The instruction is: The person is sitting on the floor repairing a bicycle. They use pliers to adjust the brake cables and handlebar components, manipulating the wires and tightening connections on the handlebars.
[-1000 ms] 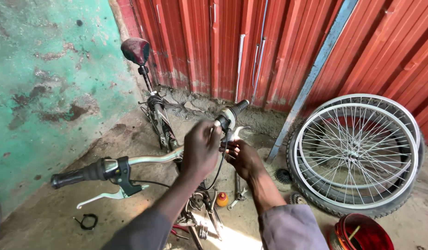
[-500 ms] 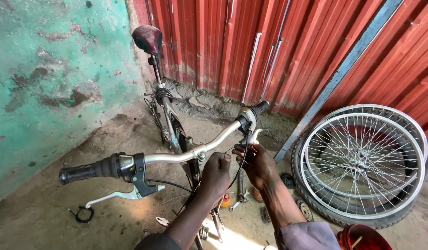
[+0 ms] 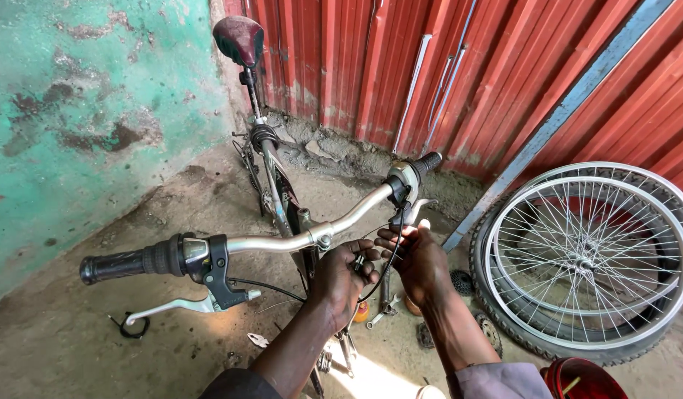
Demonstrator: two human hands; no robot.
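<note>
Presently, both hands work a black brake cable beneath the handlebar. Left hand fingers closed around it; right hand fingers pinching it near the right brake lever. Cable hangs slack, fitting apparently unfinished; wheels lie detached.

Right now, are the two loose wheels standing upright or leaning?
Leaning: the wheels tilt back against the red corrugated wall.
</note>
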